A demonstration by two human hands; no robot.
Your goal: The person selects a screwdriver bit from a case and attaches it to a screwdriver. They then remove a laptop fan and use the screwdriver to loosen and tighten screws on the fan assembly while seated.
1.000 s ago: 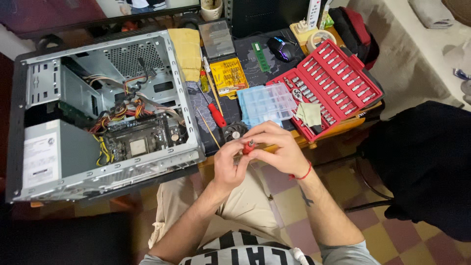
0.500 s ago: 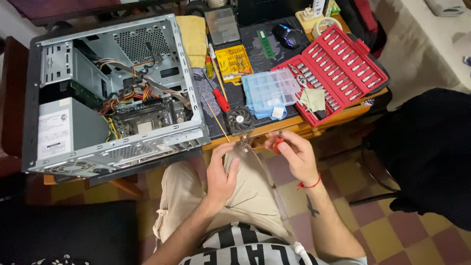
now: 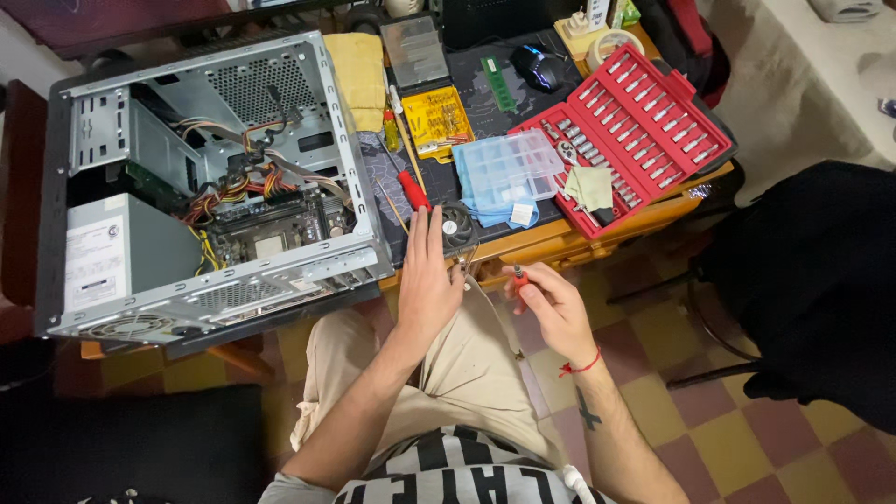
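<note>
**Carefully: a fan at the table's edge**

My left hand (image 3: 427,280) lies flat and open beside the small black cooler fan (image 3: 457,224), which sits at the table (image 3: 551,245) edge next to the open computer case (image 3: 215,187). My right hand (image 3: 551,303) is closed around a small red-tipped tool (image 3: 518,274), held over my lap. I judge a nudge from my fingers could push the fan off the edge onto the tiled floor (image 3: 709,429). The tool's slim tip could also slip from my grip.
</note>
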